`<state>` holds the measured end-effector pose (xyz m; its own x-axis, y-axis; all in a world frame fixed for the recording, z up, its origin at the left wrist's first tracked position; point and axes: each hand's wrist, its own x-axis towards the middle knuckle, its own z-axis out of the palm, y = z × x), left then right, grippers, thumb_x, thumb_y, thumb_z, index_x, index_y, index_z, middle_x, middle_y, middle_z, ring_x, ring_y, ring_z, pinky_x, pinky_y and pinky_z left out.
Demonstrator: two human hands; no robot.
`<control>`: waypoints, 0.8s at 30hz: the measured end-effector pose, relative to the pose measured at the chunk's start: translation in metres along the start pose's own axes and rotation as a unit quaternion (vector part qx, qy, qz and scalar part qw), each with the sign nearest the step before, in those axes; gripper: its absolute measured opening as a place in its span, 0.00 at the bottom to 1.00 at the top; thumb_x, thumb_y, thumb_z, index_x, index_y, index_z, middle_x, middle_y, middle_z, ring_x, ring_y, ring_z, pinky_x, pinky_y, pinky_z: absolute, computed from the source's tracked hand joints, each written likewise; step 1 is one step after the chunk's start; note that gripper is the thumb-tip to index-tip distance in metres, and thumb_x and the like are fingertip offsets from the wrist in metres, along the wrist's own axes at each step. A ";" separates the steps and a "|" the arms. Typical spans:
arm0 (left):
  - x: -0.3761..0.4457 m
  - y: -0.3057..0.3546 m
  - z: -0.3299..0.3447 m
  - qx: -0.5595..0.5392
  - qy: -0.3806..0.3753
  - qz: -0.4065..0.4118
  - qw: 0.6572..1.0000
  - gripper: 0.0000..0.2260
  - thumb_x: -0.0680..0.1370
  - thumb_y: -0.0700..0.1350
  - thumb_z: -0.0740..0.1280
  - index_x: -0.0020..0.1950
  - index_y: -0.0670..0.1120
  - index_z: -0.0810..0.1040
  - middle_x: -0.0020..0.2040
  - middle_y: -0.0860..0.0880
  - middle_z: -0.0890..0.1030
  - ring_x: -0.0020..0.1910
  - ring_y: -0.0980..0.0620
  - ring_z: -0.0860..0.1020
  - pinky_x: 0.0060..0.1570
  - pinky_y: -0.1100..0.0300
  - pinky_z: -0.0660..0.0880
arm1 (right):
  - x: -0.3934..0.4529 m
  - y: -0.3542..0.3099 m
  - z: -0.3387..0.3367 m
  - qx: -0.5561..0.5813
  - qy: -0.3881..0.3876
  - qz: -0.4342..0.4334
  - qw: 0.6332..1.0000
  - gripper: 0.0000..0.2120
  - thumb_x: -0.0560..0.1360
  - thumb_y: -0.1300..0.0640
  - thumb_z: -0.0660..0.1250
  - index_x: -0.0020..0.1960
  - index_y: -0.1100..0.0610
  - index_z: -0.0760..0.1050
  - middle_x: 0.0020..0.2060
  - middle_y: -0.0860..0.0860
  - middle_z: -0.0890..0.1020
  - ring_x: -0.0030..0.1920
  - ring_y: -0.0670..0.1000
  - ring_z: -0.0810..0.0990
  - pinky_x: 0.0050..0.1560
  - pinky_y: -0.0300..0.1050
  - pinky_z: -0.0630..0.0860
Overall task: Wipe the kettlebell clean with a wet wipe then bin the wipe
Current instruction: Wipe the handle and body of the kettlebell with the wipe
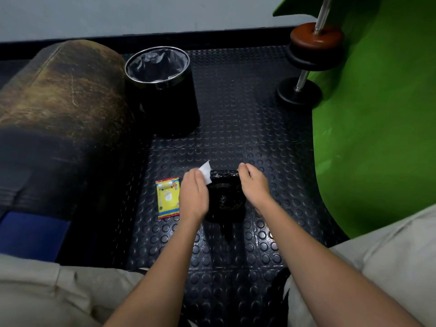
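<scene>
A person crouched on a studded rubber floor (pixel 236 128) works at a black kettlebell (pixel 225 199) that stands upright between the two hands, near the middle of the mat. The left hand (pixel 193 194) pinches a white wet wipe (pixel 205 173) against the left end of the kettlebell's handle, while the right hand (pixel 253 182) curls its fingers around the handle's right end to steady it. The grip on the wipe looks slight, with a corner sticking up free, so the sheet may slip or bunch and leave the dark body below unwiped. Should the steadying hand let go during a firm stroke, the kettlebell could rock or tip toward the yellow wipe packet (pixel 168 198) lying just beside it on the left. The lined black bin (pixel 162 88) stands well apart, farther up the mat, so a careless toss could land on the floor. The packet carries red trim and what appears to be the figure "10"; its remaining print is too small to read.
</scene>
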<state>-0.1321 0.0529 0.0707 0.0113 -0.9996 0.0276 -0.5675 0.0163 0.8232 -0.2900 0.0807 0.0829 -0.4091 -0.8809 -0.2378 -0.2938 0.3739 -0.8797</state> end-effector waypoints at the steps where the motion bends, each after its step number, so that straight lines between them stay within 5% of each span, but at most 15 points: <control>1: -0.003 -0.003 0.002 0.038 0.002 0.053 0.998 0.15 0.86 0.49 0.49 0.53 0.46 0.75 0.50 0.51 0.76 0.51 0.51 0.72 0.53 0.55 0.69 | 0.001 0.000 -0.001 0.001 -0.001 0.001 1.000 0.20 0.84 0.46 0.55 0.36 0.55 0.63 0.32 0.47 0.68 0.34 0.47 0.66 0.34 0.44 0.62; 4: -0.008 -0.010 0.007 0.078 0.013 0.109 0.991 0.17 0.86 0.49 0.50 0.64 0.45 0.75 0.58 0.52 0.75 0.57 0.55 0.72 0.59 0.59 0.68 | 0.003 0.004 -0.002 0.005 -0.007 0.002 1.000 0.19 0.83 0.47 0.56 0.36 0.54 0.64 0.32 0.47 0.68 0.33 0.46 0.66 0.34 0.45 0.62; 7: -0.009 -0.009 0.009 0.010 0.038 0.080 0.996 0.16 0.86 0.50 0.49 0.60 0.47 0.75 0.54 0.53 0.75 0.54 0.55 0.72 0.56 0.60 0.68 | 0.005 -0.001 -0.001 0.003 -0.021 -0.007 1.000 0.19 0.83 0.47 0.56 0.36 0.54 0.63 0.32 0.46 0.67 0.33 0.46 0.66 0.34 0.44 0.62; 10: -0.001 -0.005 0.006 -0.095 0.032 -0.051 0.994 0.14 0.85 0.48 0.51 0.46 0.48 0.71 0.44 0.53 0.72 0.45 0.53 0.70 0.49 0.56 0.68 | 0.008 -0.006 0.000 -0.004 -0.028 -0.017 0.999 0.20 0.83 0.47 0.56 0.35 0.54 0.60 0.32 0.46 0.67 0.34 0.46 0.65 0.35 0.45 0.62; 16: 0.018 -0.015 -0.004 -0.269 -0.085 -0.352 0.892 0.20 0.79 0.57 0.55 0.53 0.47 0.81 0.46 0.46 0.82 0.43 0.47 0.79 0.46 0.54 0.76 | 0.011 -0.003 -0.001 -0.004 -0.031 -0.015 0.999 0.20 0.84 0.47 0.55 0.35 0.54 0.61 0.33 0.46 0.67 0.35 0.46 0.66 0.36 0.44 0.63; 19: 0.018 -0.007 -0.005 -0.159 -0.068 -0.277 0.945 0.19 0.80 0.54 0.51 0.52 0.45 0.77 0.48 0.47 0.81 0.47 0.47 0.77 0.49 0.51 0.74 | 0.011 -0.004 -0.001 -0.007 -0.035 -0.008 0.999 0.20 0.84 0.46 0.55 0.36 0.55 0.62 0.34 0.46 0.69 0.35 0.47 0.67 0.37 0.44 0.64; 21: 0.012 0.003 -0.004 -0.069 -0.018 -0.174 0.982 0.15 0.82 0.48 0.50 0.45 0.43 0.73 0.42 0.51 0.75 0.44 0.49 0.72 0.43 0.53 0.68 | 0.010 -0.005 -0.002 -0.013 -0.036 -0.007 0.999 0.21 0.84 0.46 0.55 0.36 0.55 0.62 0.35 0.47 0.69 0.36 0.47 0.68 0.37 0.45 0.64; 24: 0.001 0.007 -0.002 0.012 0.011 -0.029 0.999 0.15 0.84 0.46 0.51 0.40 0.45 0.67 0.39 0.51 0.72 0.42 0.49 0.70 0.44 0.53 0.66 | 0.009 -0.007 -0.003 -0.020 -0.039 -0.002 0.999 0.21 0.84 0.46 0.54 0.36 0.56 0.63 0.34 0.47 0.69 0.36 0.47 0.68 0.37 0.46 0.64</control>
<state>-0.1342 0.0519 0.0777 0.0617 -0.9981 -0.0071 -0.5852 -0.0419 0.8098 -0.2942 0.0707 0.0877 -0.3403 -0.9019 -0.2658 -0.3298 0.3792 -0.8645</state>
